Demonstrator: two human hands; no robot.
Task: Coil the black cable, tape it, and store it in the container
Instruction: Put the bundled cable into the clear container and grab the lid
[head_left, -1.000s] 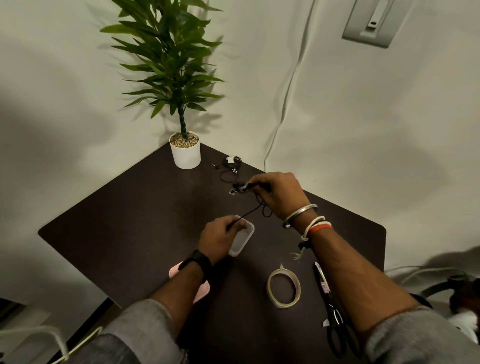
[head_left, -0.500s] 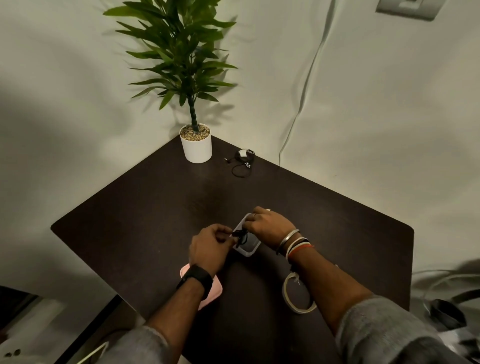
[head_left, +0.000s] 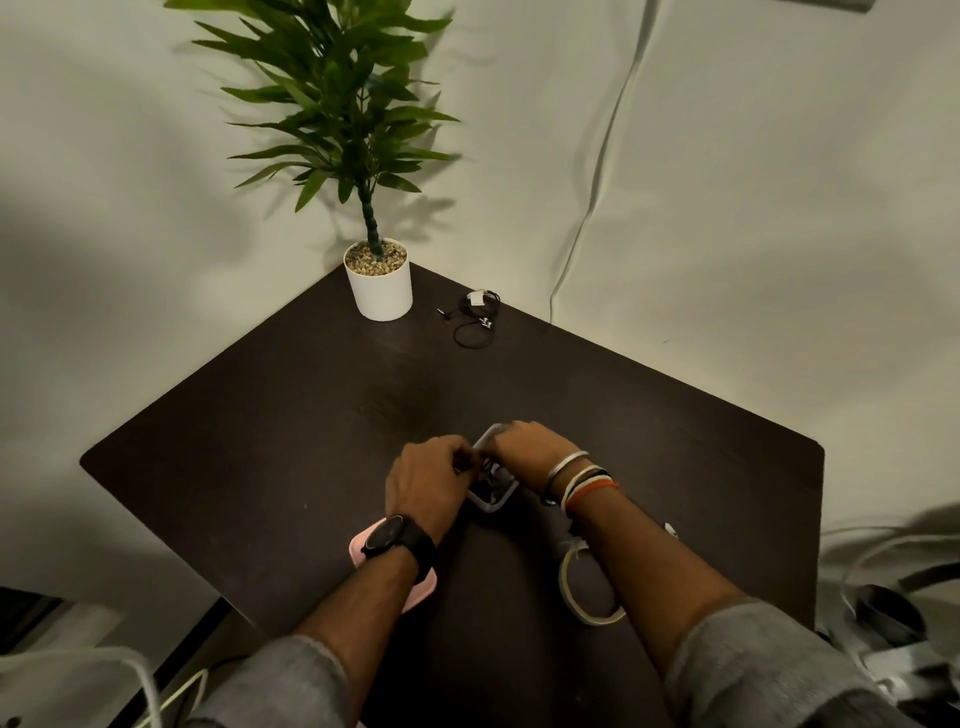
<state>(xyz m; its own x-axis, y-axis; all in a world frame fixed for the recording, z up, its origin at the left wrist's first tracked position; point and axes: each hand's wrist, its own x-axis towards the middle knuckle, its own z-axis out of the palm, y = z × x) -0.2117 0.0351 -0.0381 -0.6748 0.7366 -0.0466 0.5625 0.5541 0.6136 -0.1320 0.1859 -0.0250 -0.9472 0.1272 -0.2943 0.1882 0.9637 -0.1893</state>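
A small clear container (head_left: 500, 503) sits on the dark table (head_left: 270, 426) in front of me. My left hand (head_left: 427, 480) and my right hand (head_left: 524, 449) meet right over it, fingers pinched on the black cable (head_left: 485, 474), whose dark strands hang into the container. Most of the cable is hidden under my fingers. A roll of tape (head_left: 584, 587) lies near my right forearm, partly covered by it. A pink lid (head_left: 363, 548) lies under my left wrist.
A second black coiled cable with a white tag (head_left: 475, 317) lies at the table's back, next to a potted plant in a white pot (head_left: 379, 286). A white cord runs down the wall. Clutter and cables sit off the table's right edge.
My right hand brought the black cable from the far side of the table down to the container, where both hands now meet. The view has tilted, so the scissors are out of sight.
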